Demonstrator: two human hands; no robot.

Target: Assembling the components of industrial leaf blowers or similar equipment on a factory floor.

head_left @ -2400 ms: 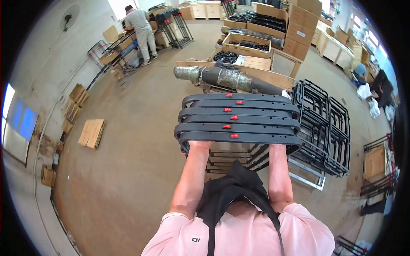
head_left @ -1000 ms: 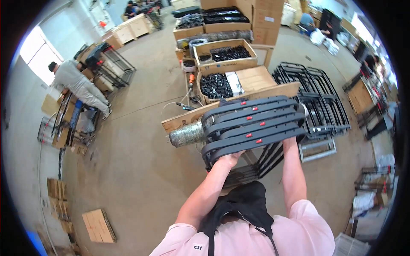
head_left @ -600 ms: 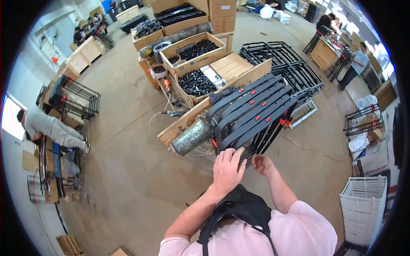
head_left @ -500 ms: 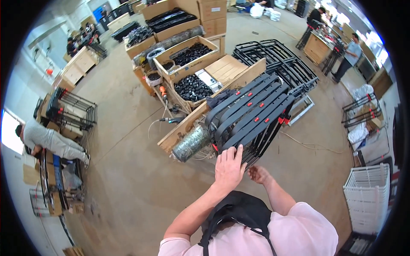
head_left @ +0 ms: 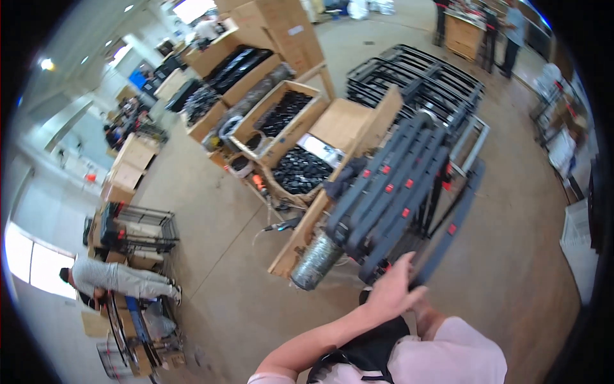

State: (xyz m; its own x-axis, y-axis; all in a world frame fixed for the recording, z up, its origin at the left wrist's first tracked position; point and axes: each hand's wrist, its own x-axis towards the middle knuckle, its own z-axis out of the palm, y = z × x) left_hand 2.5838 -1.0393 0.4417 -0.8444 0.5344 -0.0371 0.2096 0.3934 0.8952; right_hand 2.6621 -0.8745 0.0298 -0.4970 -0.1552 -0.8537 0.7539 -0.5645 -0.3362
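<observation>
A stack of black folded racks with red tabs [head_left: 396, 192] hangs tilted in front of me, its far end pointing up and right. My left hand [head_left: 393, 291] grips the stack's near end, fingers laid over the edge. Just right of the left hand and mostly hidden by it, my right hand [head_left: 427, 315] reaches under the same end and bears the stack from below.
Below the stack lie a silver flexible duct [head_left: 316, 262] and open cardboard boxes of black parts [head_left: 300, 169]. Black wire frames [head_left: 416, 80] are piled on the floor beyond. A person in a striped shirt [head_left: 115, 278] bends by a wire cart [head_left: 137, 227]. A white crate [head_left: 579, 237] stands at right.
The stack went from level across my front to tilted and turned rightward. My right hand slid from the stack's side to under its near end. My view swung left over the boxes.
</observation>
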